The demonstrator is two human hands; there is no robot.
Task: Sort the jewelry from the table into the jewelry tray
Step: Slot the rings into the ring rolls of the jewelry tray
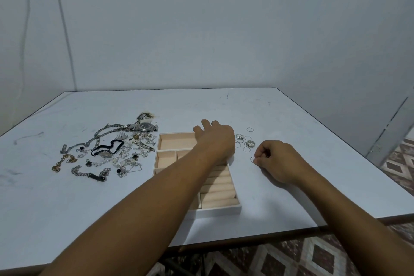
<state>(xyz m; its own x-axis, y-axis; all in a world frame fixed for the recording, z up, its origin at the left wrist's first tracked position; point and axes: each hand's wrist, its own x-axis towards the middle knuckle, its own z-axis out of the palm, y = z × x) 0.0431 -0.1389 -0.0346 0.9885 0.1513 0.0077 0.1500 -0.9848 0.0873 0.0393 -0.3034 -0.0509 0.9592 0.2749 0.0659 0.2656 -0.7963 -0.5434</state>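
Right hand (276, 159) pinches thin ring (253, 159) on table (291, 119) toward right edge. Left hand (215, 139), fingers loose, holding nothing, hovers over jewelry tray (215, 210) near front edge. Jewelry pile (112, 152) left of tray.

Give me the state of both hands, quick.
Left hand: open, fingers spread over the jewelry tray, holding nothing visible.
Right hand: closed, fingers pinching a thin ring at the table.

Patterned floor tiles (318, 255) lie below bare wall (201, 29).
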